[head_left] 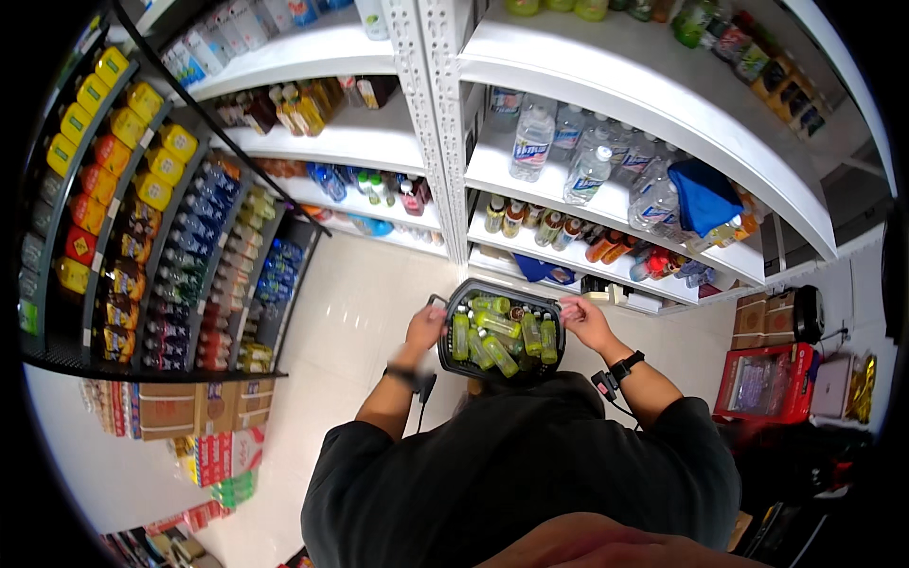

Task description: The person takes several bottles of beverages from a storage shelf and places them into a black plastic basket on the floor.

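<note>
In front of my body is a dark grey plastic basket (502, 287), level, with several bottles of yellow-green drink (499, 325) lying and leaning in it. My left hand (428, 327) is closed at the basket's left side, by its handle. At the right rear corner, my right hand (587, 322) has its fingers closed on the rim or handle; the exact grip is small in view. Each wrist wears a dark strap.
White shelves (606, 66) with bottles stand ahead. A blue cloth (704, 197) lies over bottles at the right. To the left is a black rack (204, 374) of packaged snacks and drinks, with cardboard boxes (204, 409) beside it. A red box (765, 383) stands at the right.
</note>
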`<action>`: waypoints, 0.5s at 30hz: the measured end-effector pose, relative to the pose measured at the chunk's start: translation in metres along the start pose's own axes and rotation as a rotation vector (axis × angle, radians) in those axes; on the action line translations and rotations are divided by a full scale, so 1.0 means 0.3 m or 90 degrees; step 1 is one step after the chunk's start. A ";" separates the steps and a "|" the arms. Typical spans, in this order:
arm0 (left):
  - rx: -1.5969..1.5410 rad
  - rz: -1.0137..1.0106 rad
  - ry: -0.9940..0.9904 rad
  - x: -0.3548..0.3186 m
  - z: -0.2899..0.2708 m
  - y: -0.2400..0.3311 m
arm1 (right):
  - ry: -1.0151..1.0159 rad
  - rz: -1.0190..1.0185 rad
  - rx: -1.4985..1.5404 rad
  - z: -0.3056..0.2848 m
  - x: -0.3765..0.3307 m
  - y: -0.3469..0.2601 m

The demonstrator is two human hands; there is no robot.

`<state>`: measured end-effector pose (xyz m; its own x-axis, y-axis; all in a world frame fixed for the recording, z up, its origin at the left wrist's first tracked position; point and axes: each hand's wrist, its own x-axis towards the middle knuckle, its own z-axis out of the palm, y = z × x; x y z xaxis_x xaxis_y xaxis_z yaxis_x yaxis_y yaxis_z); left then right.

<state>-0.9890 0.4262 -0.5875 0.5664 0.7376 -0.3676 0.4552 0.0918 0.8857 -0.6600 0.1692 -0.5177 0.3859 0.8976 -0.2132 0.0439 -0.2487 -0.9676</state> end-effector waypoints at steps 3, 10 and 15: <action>-0.109 0.176 -0.048 0.033 0.022 0.470 | 0.034 -0.094 0.124 0.007 0.011 -0.263; -0.119 0.574 -0.107 0.013 0.059 1.364 | 0.043 -0.333 0.109 -0.225 0.075 -1.008; -0.078 0.727 0.083 0.236 0.078 1.826 | 0.046 -0.386 0.032 -0.375 0.278 -1.421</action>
<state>-0.6836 0.5131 -0.1349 0.5267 0.4957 0.6905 -0.3493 -0.6143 0.7075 -0.5429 0.3092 -0.1077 0.3670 0.8467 0.3853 0.2326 0.3175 -0.9193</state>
